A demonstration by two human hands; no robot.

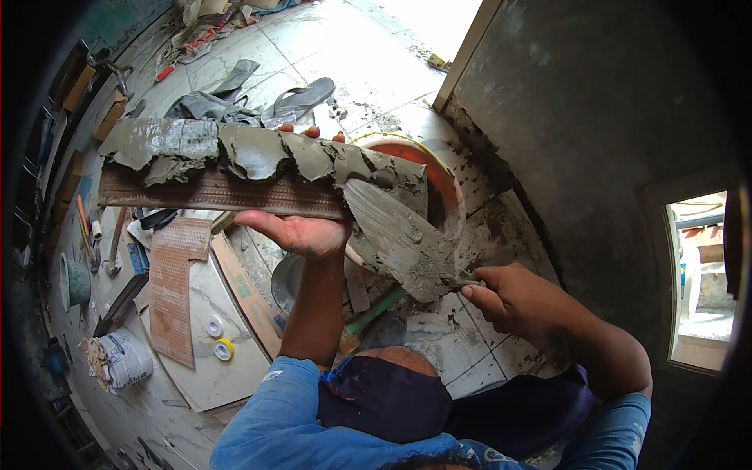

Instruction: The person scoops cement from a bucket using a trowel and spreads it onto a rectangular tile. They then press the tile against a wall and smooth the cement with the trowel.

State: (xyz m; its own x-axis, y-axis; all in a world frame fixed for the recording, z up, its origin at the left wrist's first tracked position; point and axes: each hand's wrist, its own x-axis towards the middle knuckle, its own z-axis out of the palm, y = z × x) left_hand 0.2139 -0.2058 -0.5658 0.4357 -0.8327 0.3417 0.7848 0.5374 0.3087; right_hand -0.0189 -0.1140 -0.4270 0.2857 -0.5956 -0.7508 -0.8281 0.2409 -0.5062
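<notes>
A long, narrow tile strip (235, 192) lies across my left hand (301, 233), its ribbed brown back facing up. The palm supports it from below, with the thumb at the near edge and fingertips showing past the far edge. Wet grey mortar (258, 150) covers the far half of the strip in thick, ragged patches. My right hand (509, 298) grips the handle of a pointed trowel (399, 239). The mortar-smeared blade lies at the strip's right end, over an orange-red bucket (448, 192) partly hidden behind both.
A cut tile piece (176, 274) and two tape rolls (223, 349) lie on a large tile at left. A hammer (114, 243) and a white sack (121, 360) are farther left. Beyond the strip is a grey flip-flop (305, 95). A grey wall (603, 117) rises at right.
</notes>
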